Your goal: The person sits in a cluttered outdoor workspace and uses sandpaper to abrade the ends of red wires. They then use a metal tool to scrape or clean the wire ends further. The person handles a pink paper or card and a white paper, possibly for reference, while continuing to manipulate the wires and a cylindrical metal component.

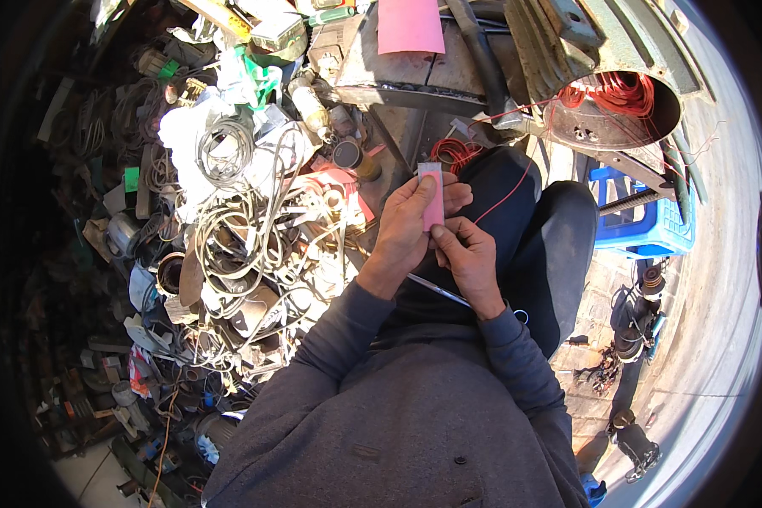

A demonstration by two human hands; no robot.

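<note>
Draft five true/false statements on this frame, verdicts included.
1. The left hand has its thumb on a pink strip. True.
2. The right hand grips a hammer. False: its fingertips are at the strip's lower end.
3. Red wire lies inside a metal housing. True.
4. Both sleeves are bright yellow. False: they are dark.
5. A blue plastic stool stands on the person's right. True.

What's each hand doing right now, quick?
Left hand: closed, holding the pink strip under its thumb.
Right hand: closed, pinching the pink strip near its lower end.
</note>
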